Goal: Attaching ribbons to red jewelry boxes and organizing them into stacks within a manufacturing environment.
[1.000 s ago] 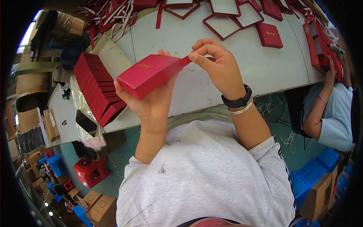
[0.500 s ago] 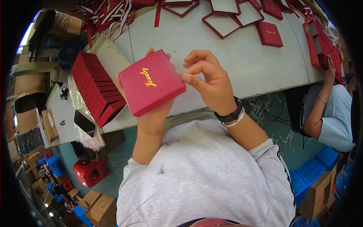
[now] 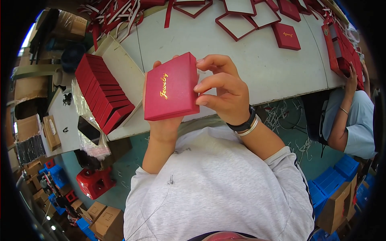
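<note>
A square red gift box [image 3: 173, 104] with gold script on its lid is held up over the near edge of the table, its lid facing me and its right side showing. My left hand [image 3: 165, 129] grips it from behind and below, most of the fingers hidden by the box. At the right side of the box is my right hand [image 3: 227, 90], fingers curled and thumb and forefinger close together at the side wall. Something small seems to be between those fingertips, too small to make out.
On the left, a row of red boxes [image 3: 102, 90] stands in an open pale tray [image 3: 122, 56], beside a phone [image 3: 89, 130]. Red and white ribbons [image 3: 116, 18] heap at the back left. Open boxes [image 3: 235, 27] lie at the back; a co-worker's arm [image 3: 341, 116] is at right.
The red box has moved right and turned, so its right side shows more. My right hand's fingertips have come up to that side. The co-worker's hands have shifted slightly.
</note>
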Motion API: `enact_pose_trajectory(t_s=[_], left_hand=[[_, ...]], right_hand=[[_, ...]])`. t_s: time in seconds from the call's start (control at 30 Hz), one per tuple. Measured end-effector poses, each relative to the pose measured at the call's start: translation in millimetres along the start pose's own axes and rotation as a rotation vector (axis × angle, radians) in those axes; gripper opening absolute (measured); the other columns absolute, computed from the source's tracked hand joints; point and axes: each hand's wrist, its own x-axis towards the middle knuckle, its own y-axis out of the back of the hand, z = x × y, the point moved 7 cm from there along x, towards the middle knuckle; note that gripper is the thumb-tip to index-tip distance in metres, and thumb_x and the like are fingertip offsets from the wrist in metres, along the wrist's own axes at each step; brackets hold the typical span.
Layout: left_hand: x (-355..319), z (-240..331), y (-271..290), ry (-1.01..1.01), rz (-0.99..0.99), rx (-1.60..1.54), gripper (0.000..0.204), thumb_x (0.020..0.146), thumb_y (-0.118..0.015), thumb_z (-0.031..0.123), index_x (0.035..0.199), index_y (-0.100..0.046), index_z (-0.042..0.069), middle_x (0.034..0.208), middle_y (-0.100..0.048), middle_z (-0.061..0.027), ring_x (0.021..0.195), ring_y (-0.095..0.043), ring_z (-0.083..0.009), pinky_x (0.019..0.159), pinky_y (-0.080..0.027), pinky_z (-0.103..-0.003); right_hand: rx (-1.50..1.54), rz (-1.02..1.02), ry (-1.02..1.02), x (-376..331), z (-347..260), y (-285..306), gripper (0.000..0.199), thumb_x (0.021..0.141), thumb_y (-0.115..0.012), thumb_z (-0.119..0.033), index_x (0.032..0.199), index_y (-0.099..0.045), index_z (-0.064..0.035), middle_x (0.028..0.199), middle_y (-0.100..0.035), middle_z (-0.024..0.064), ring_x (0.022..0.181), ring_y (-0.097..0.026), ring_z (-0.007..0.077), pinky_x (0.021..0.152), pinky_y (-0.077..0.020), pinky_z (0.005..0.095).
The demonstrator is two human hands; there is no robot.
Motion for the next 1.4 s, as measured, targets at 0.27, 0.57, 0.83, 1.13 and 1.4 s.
enact_pose_trajectory(t_s=[0.27, 0.57, 0.83, 1.13, 1.4], left_hand=[[-1.4, 3.1, 5.3, -0.048, 0.043, -0.226, 0.044, 0.094, -0.048, 0.028, 0.129, -0.036, 0.004, 0.120, -0.052, -0.0130, 0.104, -0.057, -0.0254, 0.085, -0.052, -0.036], [-2.0, -5.9, 12.5, 0.146, 0.270, -0.919, 0.032, 0.100, -0.027, 0.034, 0.119, -0.041, 0.013, 0.125, -0.048, -0.0163, 0.111, -0.053, -0.0280, 0.089, -0.050, -0.040], [-3.9, -6.9, 19.8, 0.041, 0.302, -0.851, 0.031, 0.099, -0.028, 0.037, 0.114, -0.044, 0.015, 0.126, -0.048, -0.0188, 0.115, -0.050, -0.0297, 0.094, -0.047, -0.044], [-3.6, -8.3, 10.6, 0.089, 0.135, -0.990, 0.033, 0.099, -0.027, 0.038, 0.112, -0.045, 0.014, 0.123, -0.050, -0.0196, 0.110, -0.053, -0.0282, 0.091, -0.048, -0.038], [-5.8, -11.5, 11.5, 0.178, 0.224, -0.523, 0.065, 0.092, -0.040, 0.050, 0.133, -0.030, 0.001, 0.133, -0.042, -0.0188, 0.122, -0.044, -0.0274, 0.100, -0.038, -0.040]], right_hand=[[-0.004, -0.125, -0.004, -1.4, -1.3, -3.2, 0.025, 0.072, -0.075, -0.023, 0.092, -0.066, -0.0098, 0.117, -0.045, 0.0098, 0.111, -0.044, 0.0229, 0.097, -0.0352, 0.0391], [-0.006, -0.149, -0.110, -3.7, 2.4, -9.3, 0.046, 0.071, -0.076, -0.021, 0.113, -0.060, -0.0153, 0.123, -0.043, 0.0068, 0.119, -0.039, 0.0212, 0.100, -0.0303, 0.0383], [0.520, -0.017, -0.520, -14.9, 16.9, -17.6, 0.078, 0.072, -0.077, -0.018, 0.134, -0.032, -0.0057, 0.121, -0.044, 0.0068, 0.114, -0.043, 0.0170, 0.095, -0.0362, 0.0319], [1.057, -0.163, -0.943, -36.4, 13.7, -39.5, 0.016, 0.089, -0.059, -0.014, 0.097, -0.058, 0.0001, 0.095, -0.063, 0.0046, 0.087, -0.058, 0.0111, 0.082, -0.0454, 0.0248], [1.132, 0.102, -0.893, -36.9, 34.8, -30.1, 0.024, 0.095, -0.047, -0.021, 0.103, -0.057, -0.0008, 0.100, -0.063, 0.0065, 0.090, -0.059, 0.0122, 0.082, -0.0465, 0.0280]])
